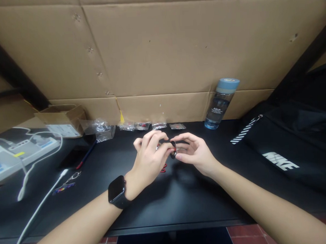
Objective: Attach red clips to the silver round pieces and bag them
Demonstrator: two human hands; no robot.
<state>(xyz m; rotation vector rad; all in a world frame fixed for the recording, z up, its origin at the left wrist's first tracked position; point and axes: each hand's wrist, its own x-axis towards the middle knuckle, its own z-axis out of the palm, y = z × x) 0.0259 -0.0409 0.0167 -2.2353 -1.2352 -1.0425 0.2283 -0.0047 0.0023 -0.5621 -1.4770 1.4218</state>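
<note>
In the middle of the head view, my left hand [152, 151] and my right hand [195, 153] meet just above the black table. Between them is a small round black piece [173, 150] with a silvery rim, standing on edge. The thumb and fingers of my right hand grip its right side. From the left, the closed fingertips of my left hand press on it, beside a bit of red. Red wire-like loops [163, 168] show below my left hand; where they lead is hidden. A black watch [117, 191] is on my left wrist.
Small clear bags [143, 126] lie along the cardboard wall [159, 46]. A blue-capped bottle [218, 105] and a black bag [288, 145] are to the right. To the left are an open box [64, 121], a power strip [24, 155] and a white cable [39, 210].
</note>
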